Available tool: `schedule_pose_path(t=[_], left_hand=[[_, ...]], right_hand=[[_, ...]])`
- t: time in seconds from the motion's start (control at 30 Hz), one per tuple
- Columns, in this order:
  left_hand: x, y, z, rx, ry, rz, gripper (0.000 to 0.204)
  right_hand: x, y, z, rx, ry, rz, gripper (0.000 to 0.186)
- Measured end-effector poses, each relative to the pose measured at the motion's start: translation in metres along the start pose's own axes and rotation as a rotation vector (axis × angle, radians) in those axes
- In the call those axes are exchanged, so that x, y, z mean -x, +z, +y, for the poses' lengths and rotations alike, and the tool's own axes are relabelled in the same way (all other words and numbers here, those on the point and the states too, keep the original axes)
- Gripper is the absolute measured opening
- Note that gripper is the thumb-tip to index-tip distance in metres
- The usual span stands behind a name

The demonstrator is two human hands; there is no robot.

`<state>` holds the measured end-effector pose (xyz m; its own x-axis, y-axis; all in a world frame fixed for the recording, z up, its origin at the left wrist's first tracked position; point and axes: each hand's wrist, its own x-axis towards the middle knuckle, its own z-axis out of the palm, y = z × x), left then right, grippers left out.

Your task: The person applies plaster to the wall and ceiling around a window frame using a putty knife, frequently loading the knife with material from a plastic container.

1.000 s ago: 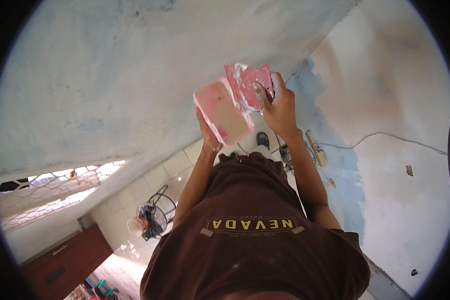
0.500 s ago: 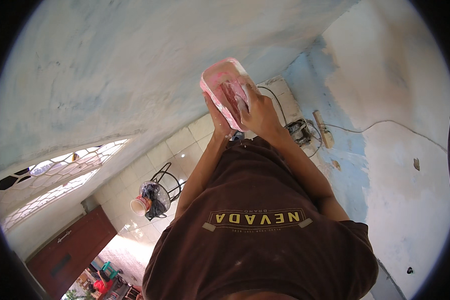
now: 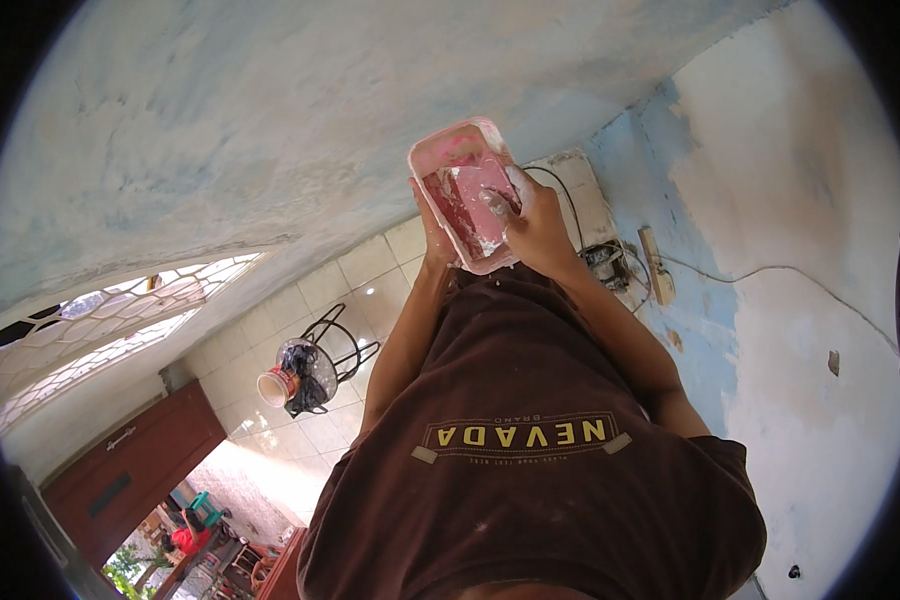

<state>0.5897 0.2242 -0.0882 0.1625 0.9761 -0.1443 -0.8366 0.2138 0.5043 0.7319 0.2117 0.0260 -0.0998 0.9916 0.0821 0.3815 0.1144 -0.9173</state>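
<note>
In front of my chest is a pink rectangular tub (image 3: 460,137), smeared inside and along its rim with whitish paste. My left hand (image 3: 436,232) grips the tub by its left side, its fingers partly hidden behind the wall. Over the right rim reaches my right hand (image 3: 540,225), closed on a flat pink spreader (image 3: 483,182) that lies inside the tub. White paste coats that thumb and fingers. Beneath the spreader, a darker pink patch of the tub's inside shows among white smears.
A patchy plastered wall (image 3: 220,130) rises ahead; a blue-and-white wall (image 3: 800,300) stands at the right with a cable. On the tiled floor, a stool (image 3: 345,340) holds a black plastic bag (image 3: 315,385) and a tipped bucket (image 3: 276,387). A brown door (image 3: 135,455) is lower left.
The spreader now lies flatter and shows its broad face inside the tub. My right hand has shifted slightly right and turned, while my left hand keeps its hold.
</note>
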Motion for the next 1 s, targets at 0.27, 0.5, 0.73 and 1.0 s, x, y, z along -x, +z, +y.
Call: schedule_pose_path(t=[0.27, 0.5, 0.73, 1.0], left_hand=[[-0.021, -0.001, -0.019, 0.006, 0.0, -0.007, 0.078], [-0.049, 0.031, -0.05, 0.132, -0.064, 0.016, 0.075], [-0.072, 0.055, -0.084, -0.141, 0.09, 0.054, 0.074], [-0.095, 0.079, -0.111, 0.022, -0.092, -0.01, 0.07]], right_hand=[[-0.012, -0.032, 0.022, -0.061, 0.029, -0.067, 0.038], [-0.036, -0.082, 0.061, -0.328, 0.055, -0.049, 0.031], [-0.058, -0.147, 0.091, -0.781, 0.208, 0.27, 0.032], [-0.104, -0.262, 0.129, -1.041, 0.201, 0.593, 0.035]])
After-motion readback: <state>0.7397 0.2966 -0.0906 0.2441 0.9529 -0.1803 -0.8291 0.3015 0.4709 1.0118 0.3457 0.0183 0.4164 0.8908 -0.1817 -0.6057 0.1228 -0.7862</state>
